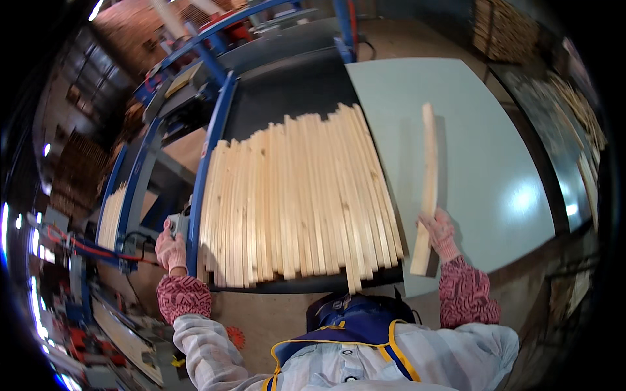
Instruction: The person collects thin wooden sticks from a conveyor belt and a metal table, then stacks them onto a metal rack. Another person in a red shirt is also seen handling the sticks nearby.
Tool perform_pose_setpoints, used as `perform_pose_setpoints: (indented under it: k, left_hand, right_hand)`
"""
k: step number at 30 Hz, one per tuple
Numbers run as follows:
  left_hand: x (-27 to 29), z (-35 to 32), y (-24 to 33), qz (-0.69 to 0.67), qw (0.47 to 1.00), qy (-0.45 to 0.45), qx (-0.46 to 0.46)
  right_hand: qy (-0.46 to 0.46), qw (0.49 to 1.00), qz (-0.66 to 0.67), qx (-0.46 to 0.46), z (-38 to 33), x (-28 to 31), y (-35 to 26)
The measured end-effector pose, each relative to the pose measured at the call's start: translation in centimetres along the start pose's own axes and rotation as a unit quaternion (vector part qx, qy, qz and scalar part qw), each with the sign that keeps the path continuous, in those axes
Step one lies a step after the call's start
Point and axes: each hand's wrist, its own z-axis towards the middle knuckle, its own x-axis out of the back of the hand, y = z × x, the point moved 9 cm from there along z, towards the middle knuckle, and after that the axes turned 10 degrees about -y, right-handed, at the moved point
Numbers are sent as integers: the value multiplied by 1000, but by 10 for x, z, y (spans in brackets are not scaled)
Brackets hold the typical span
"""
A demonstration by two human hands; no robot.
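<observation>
My left hand (171, 251), in a pink knit glove, is at a small grey control box (180, 225) on the blue frame. Its fingers reach forward onto the box and hold nothing that I can see. My right hand (439, 236), gloved the same way, is closed around the lower part of a long, slightly bowed wooden strip (430, 156). That strip lies lengthwise over the pale green tabletop (486, 150). Between my hands, many light wooden strips (293, 195) lie side by side on a black conveyor belt (287, 88). One strip (353, 277) juts out toward me from the row.
A blue metal rail (212, 146) runs along the belt's left side. Beyond it, more strips (114, 215) sit on a lower level. Stacked wood (505, 31) stands at the far right, and loose strips (577, 111) lie on a dark surface at the right edge.
</observation>
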Motion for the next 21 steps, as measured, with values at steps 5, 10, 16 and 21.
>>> perform_pose_setpoints:
  k: [5, 10, 16, 21]
  left_hand:
    - [20, -13, 20, 32, 997, -73, -8]
    - [19, -66, 116, -188, 957, -54, -212]
    - [-35, -251, 278, -315, 805, -71, -498]
    - [2, -429, 351, -308, 696, -52, -646]
  right_hand:
    - [41, 998, -36, 32, -13, 2, -19]
    - [35, 998, 40, -40, -33, -2, -11]
    - [-22, 981, 190, -44, -40, -9, 8]
    - [10, 958, 246, -150, -127, 20, 53]
